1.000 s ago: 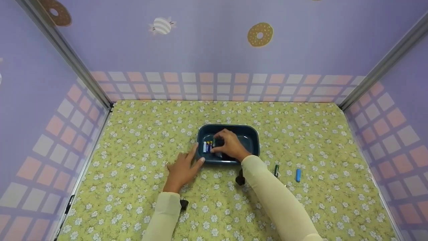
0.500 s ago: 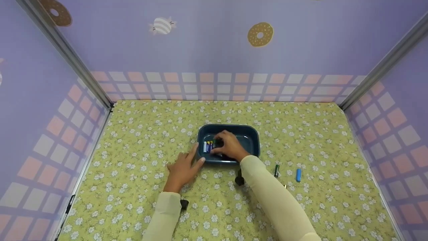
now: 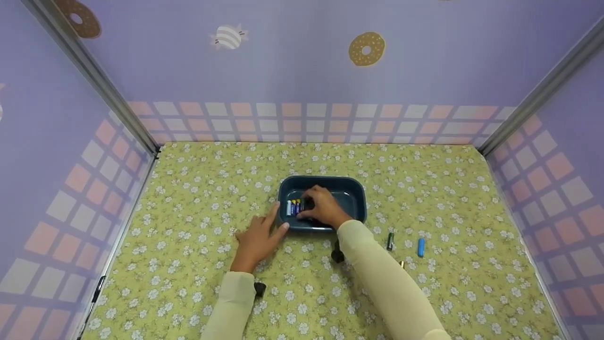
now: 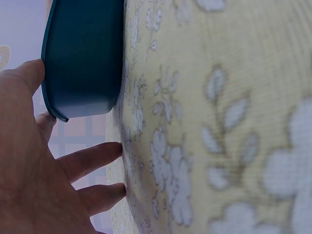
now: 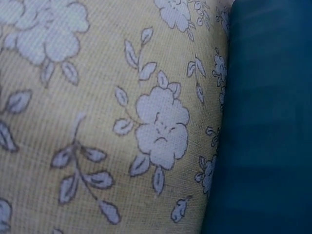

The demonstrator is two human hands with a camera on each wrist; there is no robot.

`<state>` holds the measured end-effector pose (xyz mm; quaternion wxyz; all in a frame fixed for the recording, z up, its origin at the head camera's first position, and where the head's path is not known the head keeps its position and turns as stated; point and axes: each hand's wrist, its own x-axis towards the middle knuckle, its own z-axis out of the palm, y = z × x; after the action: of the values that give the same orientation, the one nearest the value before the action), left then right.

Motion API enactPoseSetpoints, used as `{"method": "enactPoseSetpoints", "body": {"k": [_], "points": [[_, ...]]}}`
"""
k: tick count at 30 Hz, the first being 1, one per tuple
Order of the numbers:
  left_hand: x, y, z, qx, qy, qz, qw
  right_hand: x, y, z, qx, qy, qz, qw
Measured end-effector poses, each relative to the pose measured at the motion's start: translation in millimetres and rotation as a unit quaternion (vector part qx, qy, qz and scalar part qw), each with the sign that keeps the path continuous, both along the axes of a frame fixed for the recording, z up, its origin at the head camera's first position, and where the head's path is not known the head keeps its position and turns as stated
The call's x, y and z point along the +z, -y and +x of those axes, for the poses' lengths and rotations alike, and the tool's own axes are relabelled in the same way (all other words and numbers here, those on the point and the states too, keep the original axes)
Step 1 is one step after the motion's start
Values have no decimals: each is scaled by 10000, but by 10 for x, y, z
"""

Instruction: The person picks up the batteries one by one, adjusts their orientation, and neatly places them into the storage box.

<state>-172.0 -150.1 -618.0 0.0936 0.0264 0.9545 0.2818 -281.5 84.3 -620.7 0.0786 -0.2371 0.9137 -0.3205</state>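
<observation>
A dark teal plastic basin [image 3: 356,189] stands on the cloth, its outer wall [image 4: 85,58] large in the left wrist view. My left hand [image 3: 258,238] spreads relaxed fingers at its near left corner; thumb and index finger touch the rim. Inside the basin, my right hand [image 3: 326,206] pinches a dark green battery [image 3: 303,203], mostly hidden by the fingers. To its left, a pale battery [image 3: 289,208] and two dark blue ones with yellow ends [image 3: 296,208] lie side by side. The right wrist view shows only the cloth and basin wall [image 5: 268,122].
Right of the basin, a green battery [image 3: 390,241] and a blue cylinder [image 3: 421,247] lie on the flowered cloth [image 3: 212,179]. A small gold-coloured end [image 3: 402,264] pokes out beside the right sleeve. Lilac walls [image 3: 292,61] enclose the table at the back and sides.
My right forearm has shifted slightly left, uncovering more of the green battery on the cloth and the gold-coloured end. The right fingers have moved only a little; the left hand keeps its place.
</observation>
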Motion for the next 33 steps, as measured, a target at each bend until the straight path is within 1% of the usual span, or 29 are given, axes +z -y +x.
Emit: {"method": "enactPoseSetpoints", "body": {"k": [5,13,22,26,33], "points": [[4,-8,1,1,-3,3,10000,6,3,12,-25,40,136,9999],[6,-15,-4,-2,18,-96,10000,-33,8,3,7,-274,396,9988],[-8,-7,5,-8,-13,-92,10000,-37,22,16,-54,-153,451,9989],[-10,-8,5,-25,-3,-86,10000,-30,24,21,-50,-167,500,9986],[-3,-16,3,10,-50,22,10000,-4,15,25,-66,-146,453,9988]]}}
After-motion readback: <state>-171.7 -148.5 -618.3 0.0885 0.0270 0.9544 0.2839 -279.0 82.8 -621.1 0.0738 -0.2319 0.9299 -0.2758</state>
